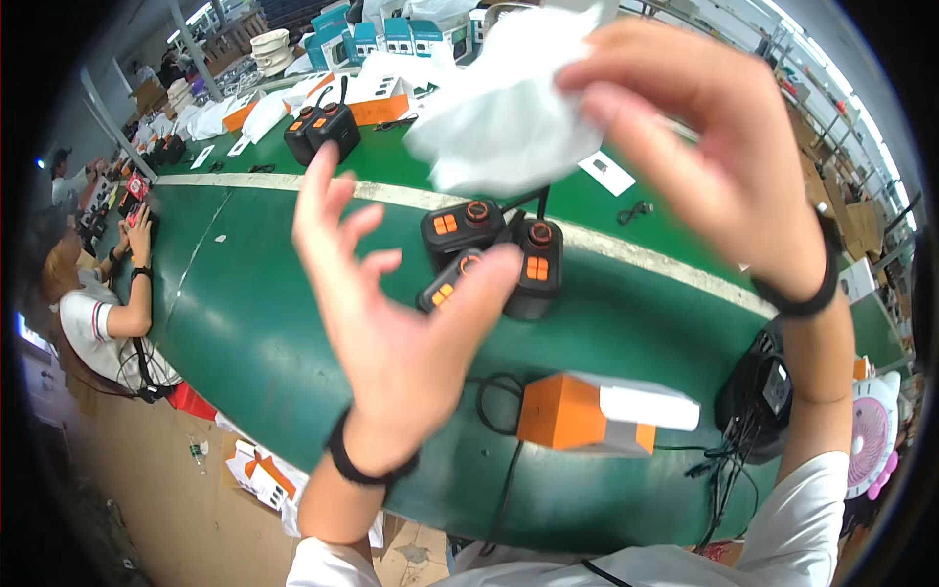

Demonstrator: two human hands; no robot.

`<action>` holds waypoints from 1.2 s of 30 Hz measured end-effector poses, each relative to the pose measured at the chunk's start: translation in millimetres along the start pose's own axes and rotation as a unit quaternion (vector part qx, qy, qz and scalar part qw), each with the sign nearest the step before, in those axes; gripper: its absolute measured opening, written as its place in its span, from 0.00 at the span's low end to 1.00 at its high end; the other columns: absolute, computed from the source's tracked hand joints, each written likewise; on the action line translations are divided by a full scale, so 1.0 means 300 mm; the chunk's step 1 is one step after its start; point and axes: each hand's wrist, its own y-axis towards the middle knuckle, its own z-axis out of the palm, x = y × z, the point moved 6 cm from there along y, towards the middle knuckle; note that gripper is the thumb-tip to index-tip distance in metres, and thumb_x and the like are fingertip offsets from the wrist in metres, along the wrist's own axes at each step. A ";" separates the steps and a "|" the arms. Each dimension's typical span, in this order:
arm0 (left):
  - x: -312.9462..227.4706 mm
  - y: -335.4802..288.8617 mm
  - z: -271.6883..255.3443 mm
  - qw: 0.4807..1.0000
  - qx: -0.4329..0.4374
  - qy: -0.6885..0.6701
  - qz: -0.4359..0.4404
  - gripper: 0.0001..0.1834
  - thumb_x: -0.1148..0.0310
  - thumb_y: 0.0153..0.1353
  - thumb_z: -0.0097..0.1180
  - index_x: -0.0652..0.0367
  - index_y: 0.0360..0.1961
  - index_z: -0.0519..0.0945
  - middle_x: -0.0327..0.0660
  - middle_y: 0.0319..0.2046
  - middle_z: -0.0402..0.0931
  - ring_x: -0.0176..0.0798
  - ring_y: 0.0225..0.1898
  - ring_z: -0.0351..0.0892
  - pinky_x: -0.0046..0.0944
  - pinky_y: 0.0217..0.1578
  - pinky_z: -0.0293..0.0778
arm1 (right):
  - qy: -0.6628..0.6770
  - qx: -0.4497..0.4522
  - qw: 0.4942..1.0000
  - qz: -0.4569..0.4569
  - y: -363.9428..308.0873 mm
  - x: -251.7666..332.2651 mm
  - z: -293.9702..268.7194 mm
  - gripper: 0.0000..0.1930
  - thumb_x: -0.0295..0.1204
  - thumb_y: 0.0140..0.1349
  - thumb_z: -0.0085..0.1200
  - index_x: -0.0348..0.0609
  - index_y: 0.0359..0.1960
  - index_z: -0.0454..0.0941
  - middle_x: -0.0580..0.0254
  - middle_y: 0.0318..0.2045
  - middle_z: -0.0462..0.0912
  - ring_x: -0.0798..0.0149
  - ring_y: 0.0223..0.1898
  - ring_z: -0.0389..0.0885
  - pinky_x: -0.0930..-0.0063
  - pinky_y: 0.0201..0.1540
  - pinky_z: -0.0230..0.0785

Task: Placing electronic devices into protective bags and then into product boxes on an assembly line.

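My right hand [709, 127] is raised at the upper right, thumb and fingers pinched on a crumpled white plastic bag [509, 117]. The bag hangs above the green table and is blurred by motion. Lower and to the left, my left hand [386, 342] is open with its fingers spread and nothing in it. Its thumb overlaps a group of black boxy devices with orange buttons and round knobs: one at the right [536, 284], one behind [455, 230], and one partly hidden by the thumb [438, 293]. Black straps rise from the group.
An orange and white carton [562, 411] lies near me, beside black cables and a black bag-like object [758, 401]. Across a pale strip stand two more black devices [328, 132], with white bags and teal boxes [396, 37] behind. A co-worker [112, 313] sits at the left.
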 end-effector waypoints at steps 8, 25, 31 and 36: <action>-0.046 0.186 -0.109 0.995 -0.046 0.048 0.071 0.07 0.73 0.59 0.52 0.65 0.29 0.81 0.39 0.21 0.76 0.27 0.20 0.70 0.32 0.22 0.65 | 0.223 -0.088 0.924 0.296 -0.151 -0.051 0.105 0.18 0.40 0.60 0.56 0.32 0.37 0.76 0.52 0.33 0.82 0.64 0.33 0.80 0.71 0.35 0.73; -0.108 0.175 -0.104 0.958 -0.022 0.205 0.200 0.11 0.69 0.48 0.59 0.64 0.16 0.74 0.49 0.14 0.70 0.53 0.19 0.72 0.45 0.22 0.66 | 0.445 -0.107 0.679 0.573 -0.541 -0.165 0.223 0.19 0.33 0.60 0.55 0.32 0.47 0.69 0.55 0.31 0.78 0.65 0.22 0.81 0.75 0.24 0.78; -0.126 0.133 -0.045 0.961 0.010 0.184 0.207 0.12 0.70 0.46 0.61 0.64 0.15 0.73 0.50 0.15 0.70 0.55 0.20 0.72 0.47 0.22 0.67 | 0.583 -0.289 0.674 0.350 -0.471 0.043 0.039 0.24 0.43 0.67 0.45 0.34 0.54 0.67 0.48 0.42 0.80 0.57 0.35 0.83 0.69 0.33 0.80; -0.154 0.085 0.003 0.976 0.074 0.090 0.183 0.09 0.70 0.50 0.60 0.66 0.20 0.78 0.48 0.11 0.69 0.46 0.13 0.70 0.43 0.19 0.64 | 0.484 -0.335 0.791 0.166 -0.422 0.178 0.048 0.32 0.45 0.59 0.55 0.35 0.59 0.65 0.54 0.54 0.74 0.54 0.56 0.73 0.58 0.59 0.67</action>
